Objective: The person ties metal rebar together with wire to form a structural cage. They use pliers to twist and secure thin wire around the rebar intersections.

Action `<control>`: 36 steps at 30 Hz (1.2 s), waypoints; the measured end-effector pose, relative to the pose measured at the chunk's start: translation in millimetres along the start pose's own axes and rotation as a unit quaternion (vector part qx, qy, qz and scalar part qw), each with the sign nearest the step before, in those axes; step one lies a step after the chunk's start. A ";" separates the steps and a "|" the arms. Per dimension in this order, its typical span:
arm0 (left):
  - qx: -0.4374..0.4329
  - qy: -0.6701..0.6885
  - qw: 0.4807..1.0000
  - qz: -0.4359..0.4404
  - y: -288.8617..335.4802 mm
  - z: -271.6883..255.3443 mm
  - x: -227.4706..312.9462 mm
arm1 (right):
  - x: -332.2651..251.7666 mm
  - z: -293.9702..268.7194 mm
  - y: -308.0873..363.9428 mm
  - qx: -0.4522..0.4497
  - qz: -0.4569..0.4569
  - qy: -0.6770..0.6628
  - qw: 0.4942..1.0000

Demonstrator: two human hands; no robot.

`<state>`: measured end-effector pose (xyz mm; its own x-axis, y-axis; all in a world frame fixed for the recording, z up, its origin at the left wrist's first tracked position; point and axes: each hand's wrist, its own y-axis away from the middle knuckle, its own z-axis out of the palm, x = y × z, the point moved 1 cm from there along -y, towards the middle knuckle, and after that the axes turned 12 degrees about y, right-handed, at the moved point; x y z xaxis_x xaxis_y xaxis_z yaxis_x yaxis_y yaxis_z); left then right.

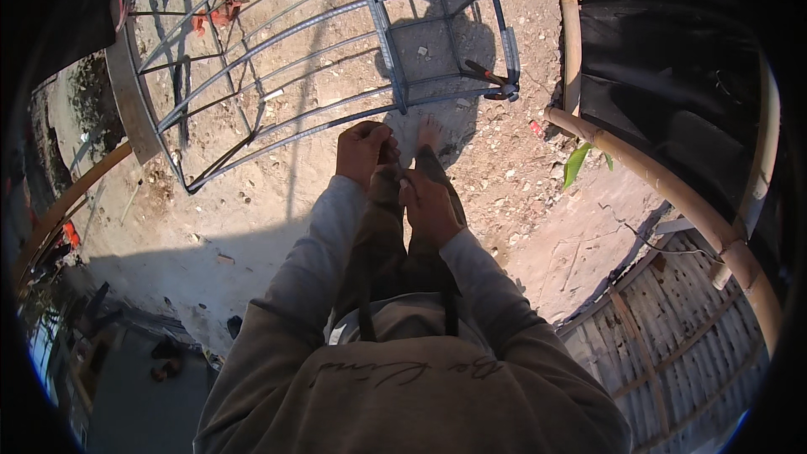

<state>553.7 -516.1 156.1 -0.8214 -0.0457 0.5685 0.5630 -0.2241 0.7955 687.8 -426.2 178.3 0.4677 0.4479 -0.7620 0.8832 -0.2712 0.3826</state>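
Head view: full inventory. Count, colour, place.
Rebar cage: 1, grey, top centre-left
Hand tool: 1, red and dark, cage's lower right corner
Scraps: several, orange-red, upper left, seen through cage
Board: 1, grey-brown, cage's left end
Bamboo poles: several, tan, mostly right
Sheeting: count unclear, black, upper right
Leaves: 2, green, right of centre
Slatted panel: 1, greyish, lower right
Shirt: 1, brown, bottom centre
Left hand: 1, bare, centre, fingers curled
Right hand: 1, bare, centre, fingers curled; contents unclear
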 end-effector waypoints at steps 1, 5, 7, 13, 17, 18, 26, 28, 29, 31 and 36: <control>-0.003 -0.024 1.000 0.006 -9.3 -3.1 -5.3 | 10.0 8.7 -0.5 0.005 -0.020 -0.016 1.000; -0.018 -0.324 0.926 0.195 -37.9 -9.0 -0.2 | 41.1 33.3 -7.9 -0.046 0.130 -0.151 0.979; 0.017 -0.348 0.899 0.266 -47.6 -9.0 11.9 | 62.0 47.9 -14.8 -0.063 0.149 -0.097 0.982; -0.041 -0.476 0.869 0.129 -107.4 -26.7 12.3 | 70.2 74.7 -75.4 0.027 0.145 -0.165 0.975; -0.108 -0.404 0.906 0.069 -124.9 -13.7 6.3 | 74.0 83.5 -90.1 0.070 0.148 -0.196 0.967; -0.103 -0.388 0.914 0.060 -125.3 -9.6 6.7 | 73.7 83.6 -89.6 0.081 0.148 -0.190 0.967; 0.019 -0.266 0.950 0.164 -88.2 8.1 -2.4 | 79.3 96.6 -90.1 0.158 0.194 -0.213 0.944; 0.021 -0.284 0.927 0.244 -81.5 4.1 -13.8 | 86.4 109.6 -90.8 0.160 0.208 -0.269 0.927; 0.020 -0.303 0.908 0.290 -79.5 3.5 -16.6 | 85.4 111.9 -91.7 0.151 0.218 -0.312 0.912; 0.029 -0.262 0.916 0.302 -71.2 3.4 -25.4 | 83.3 116.6 -93.3 0.133 0.238 -0.395 0.877; 0.029 -0.251 0.904 0.344 -60.6 -1.3 -40.5 | 61.4 97.9 -95.3 0.150 0.215 -0.387 0.884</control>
<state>552.7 -501.9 84.6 -0.1376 0.2948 0.9456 0.9410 -0.2591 0.2177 628.9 -456.2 44.0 0.4918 -0.4371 -0.7530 0.5259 -0.5402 0.6570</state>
